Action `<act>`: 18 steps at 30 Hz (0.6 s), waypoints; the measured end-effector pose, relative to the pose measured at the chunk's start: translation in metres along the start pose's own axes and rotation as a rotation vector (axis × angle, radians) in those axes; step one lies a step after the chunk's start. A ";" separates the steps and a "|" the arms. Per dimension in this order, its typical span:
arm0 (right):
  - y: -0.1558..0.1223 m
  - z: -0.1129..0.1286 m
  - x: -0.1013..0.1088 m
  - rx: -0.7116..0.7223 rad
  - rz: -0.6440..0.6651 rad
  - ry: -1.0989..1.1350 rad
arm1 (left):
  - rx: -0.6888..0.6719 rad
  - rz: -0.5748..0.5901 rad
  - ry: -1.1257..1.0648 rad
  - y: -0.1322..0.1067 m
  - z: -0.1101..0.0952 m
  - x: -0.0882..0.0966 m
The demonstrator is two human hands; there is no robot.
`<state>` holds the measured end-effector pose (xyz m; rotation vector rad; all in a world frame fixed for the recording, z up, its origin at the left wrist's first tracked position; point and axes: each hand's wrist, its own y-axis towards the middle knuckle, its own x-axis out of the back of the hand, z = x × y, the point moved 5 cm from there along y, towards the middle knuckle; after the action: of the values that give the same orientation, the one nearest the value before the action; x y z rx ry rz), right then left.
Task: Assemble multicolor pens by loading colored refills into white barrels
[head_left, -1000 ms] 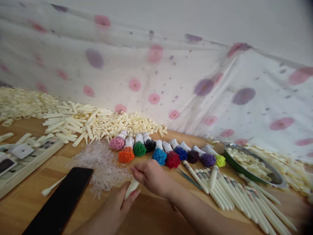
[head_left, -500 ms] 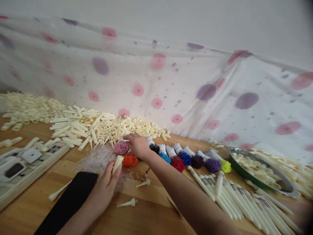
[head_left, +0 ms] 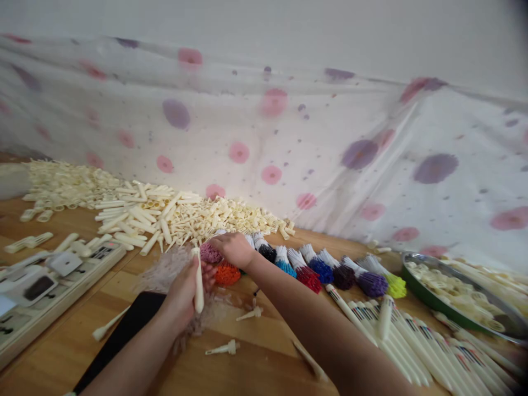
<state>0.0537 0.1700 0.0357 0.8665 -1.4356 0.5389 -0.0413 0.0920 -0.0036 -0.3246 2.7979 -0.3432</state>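
Observation:
My left hand [head_left: 185,291] is closed round a cream plastic pen barrel [head_left: 198,286], held nearly upright. Its far fingers are partly hidden behind the barrel. My right hand [head_left: 236,252] reaches across to the bundle of pink-tipped pen refills [head_left: 210,253], its fingers bent and pinched at the bundle's near side. What lies between those fingertips is hidden. Just below sits a bundle of orange-tipped refills [head_left: 227,273]. More bundles run to the right, among them black [head_left: 266,250], red [head_left: 307,275] and yellow [head_left: 396,285] ones. Loose cream pen parts [head_left: 223,348] lie in front on the wooden table.
Heaps of cream pen parts [head_left: 144,217] line the back. A power strip [head_left: 61,297] and a black phone-like slab [head_left: 119,341] lie left. At right are multicolour pens [head_left: 396,335] and a green-sided metal bowl [head_left: 433,300] of cream rings. A spotted sheet [head_left: 239,126] covers the wall.
In my left hand the pen barrel has swung from pointing away to nearly upright, with more of it showing. My right hand stays by the pink refills. The whole view has shifted slightly.

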 end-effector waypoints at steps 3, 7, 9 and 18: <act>-0.006 -0.002 -0.001 0.000 -0.070 0.056 | 0.034 0.001 -0.097 0.013 -0.004 -0.012; -0.016 0.007 0.004 0.067 -0.197 0.198 | 0.007 0.032 -0.140 0.015 -0.005 -0.020; -0.025 0.015 0.013 0.086 -0.294 0.296 | -0.022 0.063 -0.128 0.011 -0.005 -0.021; -0.116 -0.022 0.066 -0.419 -1.009 0.844 | -0.152 0.165 0.209 -0.015 -0.010 -0.008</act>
<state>0.1640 0.1058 0.0801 0.7610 -0.2173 -0.1814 -0.0342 0.0823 0.0121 -0.0932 3.0383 -0.1333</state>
